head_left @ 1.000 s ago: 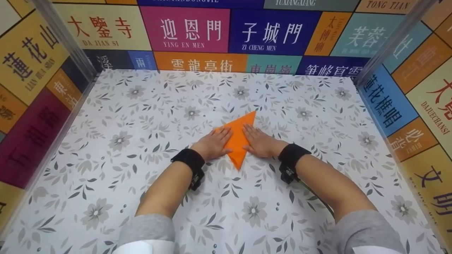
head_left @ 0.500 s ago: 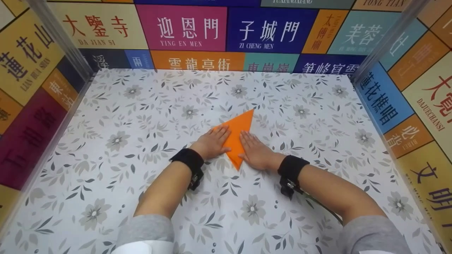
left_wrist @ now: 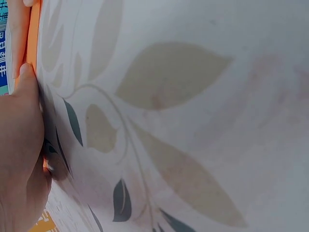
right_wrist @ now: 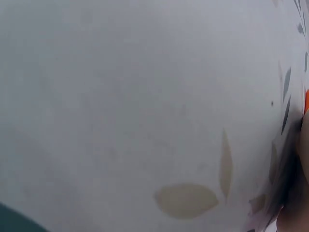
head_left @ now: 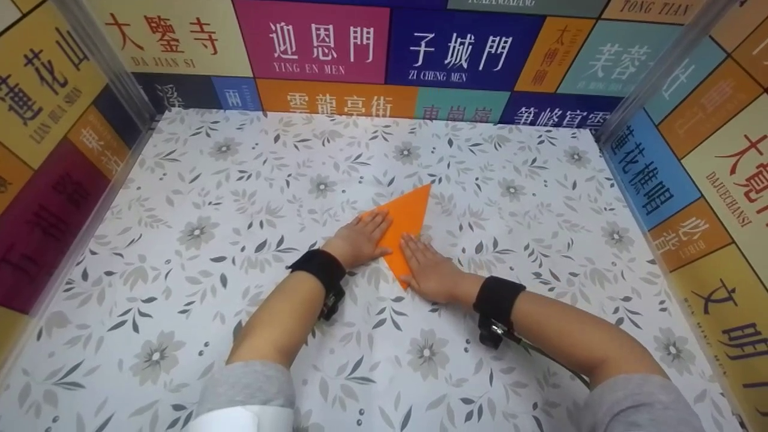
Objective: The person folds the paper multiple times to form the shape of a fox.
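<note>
A folded sheet of orange paper [head_left: 403, 217] lies flat on the patterned table, pointed at its top right and bottom ends. My left hand [head_left: 361, 238] rests on its left edge with straight fingers. On its lower right edge lies my right hand [head_left: 433, 271], fingers extended and thumb close to the bottom point. In the left wrist view, the left hand [left_wrist: 20, 154] shows at the left side beside a thin strip of the orange paper [left_wrist: 33, 41]. Only a sliver of the right hand [right_wrist: 303, 150] appears in the right wrist view, near an orange edge.
A white tabletop [head_left: 288, 372] with a grey flower and leaf print spreads around the hands. Upright panels [head_left: 324, 48] with coloured blocks of characters border it at the back and both sides. Black straps [head_left: 499, 303] with small cameras sit on both wrists.
My right hand has slid down along the paper's right edge, toward the bottom point, uncovering more of the upper edge. The left hand stays in nearly the same place.
</note>
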Available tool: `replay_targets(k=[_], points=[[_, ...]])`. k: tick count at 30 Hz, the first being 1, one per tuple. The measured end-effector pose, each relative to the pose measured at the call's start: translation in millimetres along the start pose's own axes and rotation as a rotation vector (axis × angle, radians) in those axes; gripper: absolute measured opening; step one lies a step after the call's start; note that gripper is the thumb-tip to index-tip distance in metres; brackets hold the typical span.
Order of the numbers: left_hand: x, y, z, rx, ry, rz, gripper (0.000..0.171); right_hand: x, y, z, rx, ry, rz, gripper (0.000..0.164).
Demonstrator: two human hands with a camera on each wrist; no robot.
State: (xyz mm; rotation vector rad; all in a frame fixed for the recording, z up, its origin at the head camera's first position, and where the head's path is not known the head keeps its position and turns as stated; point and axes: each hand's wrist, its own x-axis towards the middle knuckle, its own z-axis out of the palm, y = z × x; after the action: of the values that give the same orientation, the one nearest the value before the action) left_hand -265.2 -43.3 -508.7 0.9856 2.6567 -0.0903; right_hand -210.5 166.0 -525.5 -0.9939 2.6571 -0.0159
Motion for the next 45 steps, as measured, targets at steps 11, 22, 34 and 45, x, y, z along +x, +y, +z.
replay_targets(k=[11, 22, 34, 45], points=[[2.1, -1.8, 1.1, -0.03, 0.001, -0.001, 0.074, -15, -16, 4, -0.021, -0.07, -0.179, 0.075], [-1.1, -3.1, 6.9, -0.067, 0.026, 0.005, 0.074, -27, -9, -2, 0.053, -0.183, -0.38, 0.073], [8.3, -5.2, 10.6, -0.049, -0.011, -0.003, 0.076, -10, 44, -9, 0.082, -0.114, -0.232, 0.072], [6.0, -3.5, 3.1, -0.059, -0.015, -0.01, 0.078, 27, 75, -32, 0.097, -0.083, -0.056, 0.076]])
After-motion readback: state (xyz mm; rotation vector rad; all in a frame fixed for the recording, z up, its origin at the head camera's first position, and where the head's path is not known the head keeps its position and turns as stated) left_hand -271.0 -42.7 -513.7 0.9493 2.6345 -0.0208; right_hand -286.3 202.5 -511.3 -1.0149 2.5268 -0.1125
